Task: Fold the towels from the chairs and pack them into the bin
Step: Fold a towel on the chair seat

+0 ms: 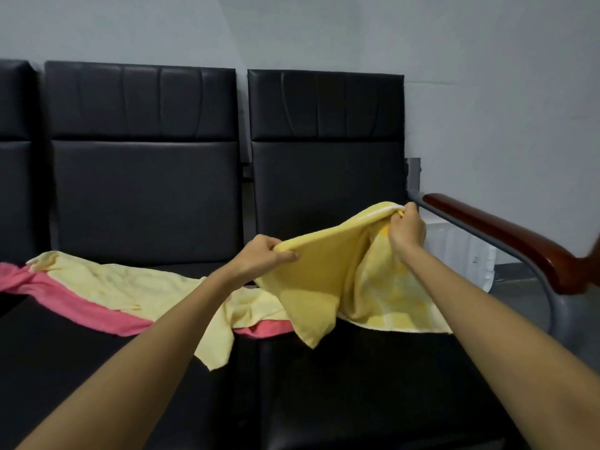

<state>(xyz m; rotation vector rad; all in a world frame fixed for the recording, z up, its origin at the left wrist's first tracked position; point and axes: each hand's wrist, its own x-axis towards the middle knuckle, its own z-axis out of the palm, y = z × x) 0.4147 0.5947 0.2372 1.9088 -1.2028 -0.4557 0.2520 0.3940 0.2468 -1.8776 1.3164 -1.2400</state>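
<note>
A bright yellow towel [328,280] with a checked underside hangs over the right chair seat [373,384], lifted by its top edge. My left hand [266,256] pinches the left part of that edge. My right hand [406,227] grips the edge higher up, near its white stripe. A pale yellow towel [107,284] lies spread flat across the middle seat, with a pink towel [81,311] under it showing along its front and left side. The bright towel's lower corners rest on the seat and on the pale towel.
Black padded chairs [146,196] stand in a row against a grey wall. A brown wooden armrest [506,232] on a metal frame bounds the right chair. A white ribbed bin [461,251] stands on the floor beyond that armrest.
</note>
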